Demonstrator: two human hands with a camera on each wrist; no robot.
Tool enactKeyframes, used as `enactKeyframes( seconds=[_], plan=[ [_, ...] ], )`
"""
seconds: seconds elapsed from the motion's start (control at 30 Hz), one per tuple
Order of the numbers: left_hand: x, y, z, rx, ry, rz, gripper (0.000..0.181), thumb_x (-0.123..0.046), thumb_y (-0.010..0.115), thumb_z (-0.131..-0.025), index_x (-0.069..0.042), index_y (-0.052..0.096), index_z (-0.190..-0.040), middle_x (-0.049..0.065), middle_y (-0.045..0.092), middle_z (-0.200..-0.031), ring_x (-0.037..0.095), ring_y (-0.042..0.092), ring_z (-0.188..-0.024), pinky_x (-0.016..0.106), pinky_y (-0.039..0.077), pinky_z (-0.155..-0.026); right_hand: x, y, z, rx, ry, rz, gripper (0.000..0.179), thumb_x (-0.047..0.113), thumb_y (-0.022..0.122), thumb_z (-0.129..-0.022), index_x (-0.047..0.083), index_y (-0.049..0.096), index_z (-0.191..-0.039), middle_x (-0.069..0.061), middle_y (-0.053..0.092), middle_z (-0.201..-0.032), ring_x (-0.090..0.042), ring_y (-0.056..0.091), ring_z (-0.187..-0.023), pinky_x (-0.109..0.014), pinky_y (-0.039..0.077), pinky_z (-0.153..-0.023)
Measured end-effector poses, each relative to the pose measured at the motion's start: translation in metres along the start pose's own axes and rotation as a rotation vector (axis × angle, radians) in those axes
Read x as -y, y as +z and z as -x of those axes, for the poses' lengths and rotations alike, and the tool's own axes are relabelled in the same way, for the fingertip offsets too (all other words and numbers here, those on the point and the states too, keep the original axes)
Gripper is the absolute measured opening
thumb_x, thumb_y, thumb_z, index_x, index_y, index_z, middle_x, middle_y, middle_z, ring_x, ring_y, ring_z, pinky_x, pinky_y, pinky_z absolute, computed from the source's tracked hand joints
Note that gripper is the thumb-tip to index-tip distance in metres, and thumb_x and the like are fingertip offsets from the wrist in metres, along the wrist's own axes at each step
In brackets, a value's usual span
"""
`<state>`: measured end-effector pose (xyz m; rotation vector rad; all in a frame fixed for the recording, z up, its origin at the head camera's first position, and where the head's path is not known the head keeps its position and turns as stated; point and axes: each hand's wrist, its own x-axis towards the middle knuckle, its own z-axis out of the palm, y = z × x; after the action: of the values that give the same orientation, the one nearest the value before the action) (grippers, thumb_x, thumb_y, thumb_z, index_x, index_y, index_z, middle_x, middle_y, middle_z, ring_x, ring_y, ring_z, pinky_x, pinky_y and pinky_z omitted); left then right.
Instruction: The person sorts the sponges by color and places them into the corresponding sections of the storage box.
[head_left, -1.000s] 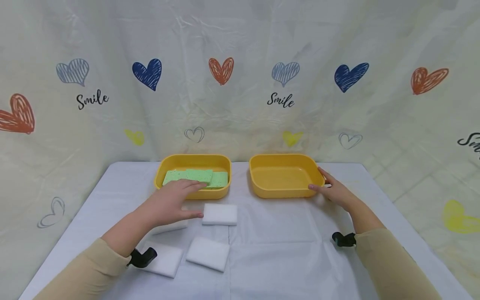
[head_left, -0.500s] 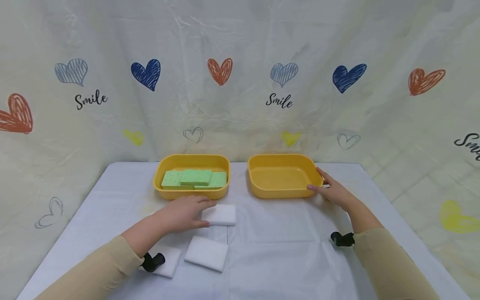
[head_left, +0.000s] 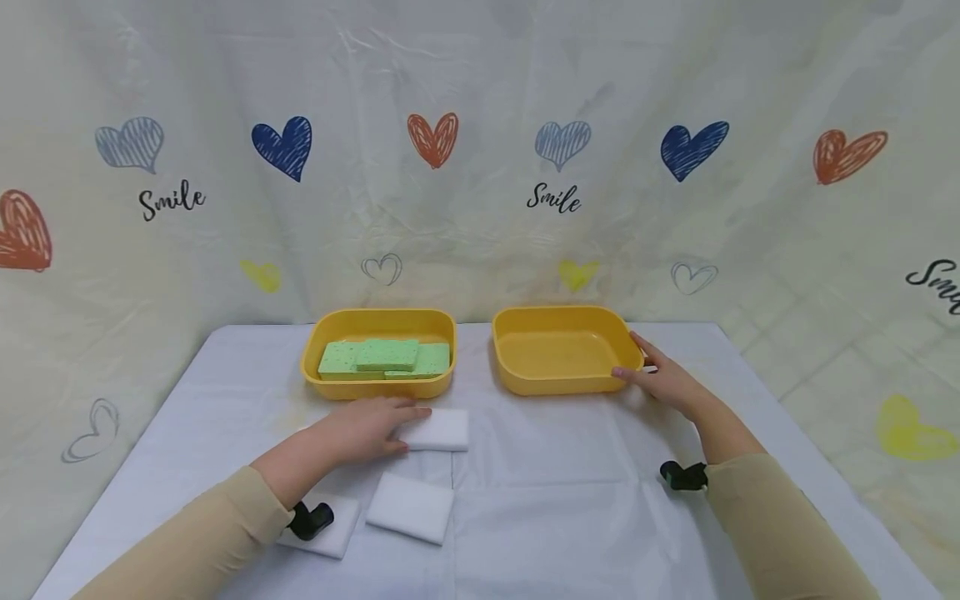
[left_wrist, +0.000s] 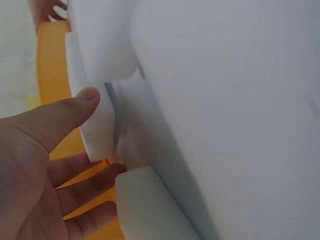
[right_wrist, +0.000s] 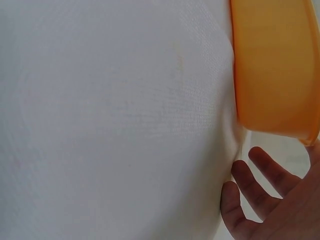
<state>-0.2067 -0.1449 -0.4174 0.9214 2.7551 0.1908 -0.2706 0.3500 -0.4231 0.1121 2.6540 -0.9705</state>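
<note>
My left hand (head_left: 367,432) grips the left end of a white sponge (head_left: 438,429) lying in front of the left yellow tray (head_left: 378,389). In the left wrist view the thumb overlaps this sponge's near edge, with the fingers at its other side. Three green sponges (head_left: 387,355) lie inside the left tray, one on top of the other two. My right hand (head_left: 663,382) holds the right end of the right yellow tray (head_left: 558,385), thumb at the front corner and index finger farther back. The right wrist view shows the remaining fingers loosely bent below the tray's corner.
Two more white sponges lie nearer the front: one flat sponge (head_left: 411,508) and another sponge (head_left: 336,529) partly under the left sleeve (head_left: 202,533). A white cloth (head_left: 555,533) covers the table. Behind it hangs a curtain (head_left: 480,225) printed with hearts.
My left hand has come from over the left tray's front edge down to the white sponge, and its fingers have drawn in around it. My right hand stays at the right tray.
</note>
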Motion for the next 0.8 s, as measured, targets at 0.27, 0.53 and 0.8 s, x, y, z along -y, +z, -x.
enactKeyframes(
  seconds=[0.27, 0.53, 0.8],
  plan=[
    [-0.001, -0.003, 0.0, -0.005, -0.004, 0.048, 0.057, -0.035, 0.072, -0.091, -0.031, 0.053, -0.145, -0.002, 0.053, -0.143, 0.021, 0.052, -0.129, 0.044, 0.042, -0.107, -0.003, -0.002, 0.0, 0.002, -0.002, -0.004, 0.11, 0.073, 0.061, -0.082, 0.034, -0.007, -0.159, -0.031, 0.024, -0.15, -0.047, 0.035, -0.126, -0.067, 0.033, -0.106],
    [-0.001, -0.005, -0.002, -0.077, 0.059, 0.036, 0.058, -0.045, 0.072, -0.089, -0.036, 0.053, -0.143, -0.008, 0.056, -0.135, 0.014, 0.057, -0.115, 0.039, 0.048, -0.098, -0.003, -0.004, 0.001, -0.002, 0.005, -0.009, 0.109, 0.073, 0.061, -0.082, 0.034, -0.007, -0.159, -0.031, 0.023, -0.151, -0.049, 0.033, -0.128, -0.069, 0.03, -0.106],
    [-0.015, -0.018, -0.008, -0.116, 0.064, 0.061, 0.055, -0.051, 0.066, -0.092, -0.04, 0.051, -0.144, -0.006, 0.053, -0.143, 0.017, 0.055, -0.123, 0.041, 0.047, -0.101, -0.003, -0.001, -0.002, 0.001, 0.001, -0.019, 0.111, 0.075, 0.062, -0.08, 0.036, -0.006, -0.158, -0.03, 0.022, -0.152, -0.049, 0.032, -0.13, -0.069, 0.029, -0.107]
  ],
)
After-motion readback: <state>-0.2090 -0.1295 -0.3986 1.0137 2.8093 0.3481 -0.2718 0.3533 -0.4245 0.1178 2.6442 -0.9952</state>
